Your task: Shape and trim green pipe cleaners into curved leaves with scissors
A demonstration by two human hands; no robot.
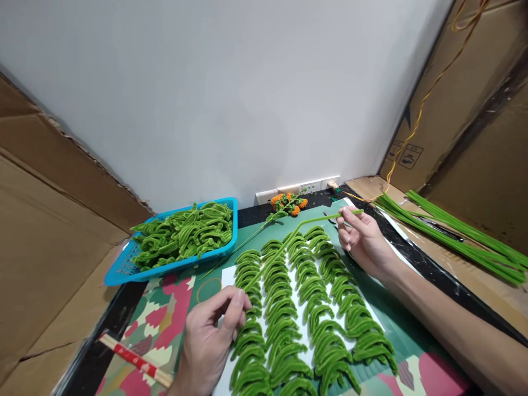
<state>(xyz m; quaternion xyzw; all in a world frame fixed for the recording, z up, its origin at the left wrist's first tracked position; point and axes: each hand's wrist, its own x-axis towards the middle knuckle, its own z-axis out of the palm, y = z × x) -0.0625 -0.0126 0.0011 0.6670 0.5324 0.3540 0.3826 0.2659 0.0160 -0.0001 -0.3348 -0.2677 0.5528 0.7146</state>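
Observation:
One long green fuzzy stem [291,236], bent near its middle, stretches between my two hands. My left hand [214,333] pinches its lower end with thumb and forefinger at the left edge of a white sheet [226,276]. Its other end is pinched by my right hand [358,234], above the sheet's far right corner, with a short tip sticking out past the fingers. Beneath the stem, several columns of curved green fuzzy pieces [284,324] lie on the sheet.
A blue basket [235,220] at the left holds a heap of green pieces. Behind the sheet lies an orange flower spray [289,203]. Long green stems [462,236] lie at the right. Wrapped chopsticks [134,360] are near left. Cardboard [53,181] and a wall with sockets [311,187] surround the table.

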